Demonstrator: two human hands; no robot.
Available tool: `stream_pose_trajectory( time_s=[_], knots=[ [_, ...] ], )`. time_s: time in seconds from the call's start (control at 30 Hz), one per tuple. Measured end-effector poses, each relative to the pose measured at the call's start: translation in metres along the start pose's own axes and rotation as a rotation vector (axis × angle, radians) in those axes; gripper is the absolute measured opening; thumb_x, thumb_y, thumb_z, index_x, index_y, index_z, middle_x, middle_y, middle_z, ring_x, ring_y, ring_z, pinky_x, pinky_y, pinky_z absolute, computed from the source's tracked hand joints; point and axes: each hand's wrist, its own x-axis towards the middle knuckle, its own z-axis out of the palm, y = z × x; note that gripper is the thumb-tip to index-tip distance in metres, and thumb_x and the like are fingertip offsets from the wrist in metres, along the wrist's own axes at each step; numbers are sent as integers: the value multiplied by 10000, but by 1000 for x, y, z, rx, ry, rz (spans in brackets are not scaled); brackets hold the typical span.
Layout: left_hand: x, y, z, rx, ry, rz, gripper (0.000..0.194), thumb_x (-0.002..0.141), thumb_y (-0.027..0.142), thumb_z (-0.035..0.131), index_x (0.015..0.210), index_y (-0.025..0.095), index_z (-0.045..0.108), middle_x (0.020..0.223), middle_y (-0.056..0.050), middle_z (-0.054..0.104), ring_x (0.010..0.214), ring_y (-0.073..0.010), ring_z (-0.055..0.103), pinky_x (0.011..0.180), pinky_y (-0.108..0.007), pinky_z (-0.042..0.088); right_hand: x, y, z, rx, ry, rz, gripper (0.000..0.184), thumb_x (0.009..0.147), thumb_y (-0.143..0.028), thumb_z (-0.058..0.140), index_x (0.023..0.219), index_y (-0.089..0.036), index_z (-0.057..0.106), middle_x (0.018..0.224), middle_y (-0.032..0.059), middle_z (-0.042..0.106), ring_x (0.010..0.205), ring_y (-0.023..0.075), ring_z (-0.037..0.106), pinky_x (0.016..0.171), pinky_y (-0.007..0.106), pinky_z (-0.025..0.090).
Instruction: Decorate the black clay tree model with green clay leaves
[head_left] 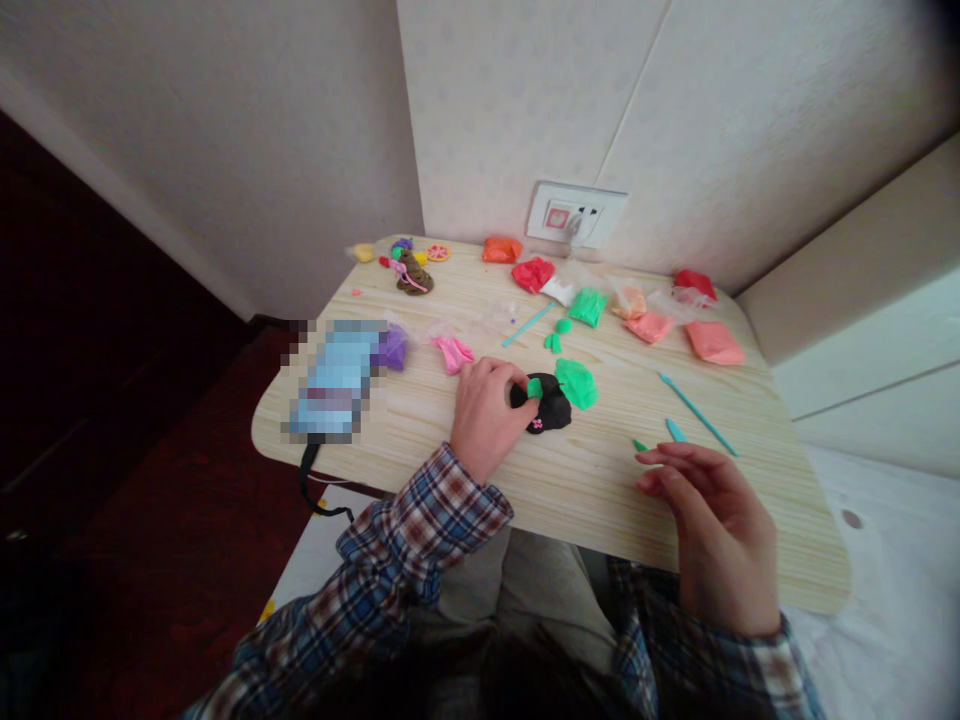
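Note:
My left hand (486, 415) is closed at the left side of a black clay figure (555, 408) on the table, its thumb and forefinger about a small green clay piece (534, 388) on top. A little pink flower (537, 425) decorates the figure's front. Spread out right behind it is a flattened green clay sheet or wrapper (576, 384). Over the table's front right, my right hand (709, 520) has its thumb and fingers bent together in a pinch; anything between them is hidden. A small green tip (639, 446) shows just beyond its fingertips, beside a blue modelling tool (676, 430).
Bags of coloured clay, such as a red one (533, 274) and a green one (588, 306), line the back. A brown coiled clay piece (412, 274) sits back left, a blurred phone (337, 380) at left. Thin blue tools (699, 414) lie about. A wall socket (576, 214) is behind.

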Motion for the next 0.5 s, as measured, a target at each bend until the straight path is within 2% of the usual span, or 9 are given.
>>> stream_pose_trajectory(
  time_s=[0.5],
  knots=[
    [1, 2, 0, 7, -10, 17, 137, 671, 110, 692, 776, 180, 640, 920, -46, 613, 970, -213, 528, 922, -363, 398, 3, -2, -8, 20, 53, 21, 220, 693, -297, 702, 875, -201, 624, 864, 42, 646, 678, 145, 559, 671, 331, 443]
  ],
)
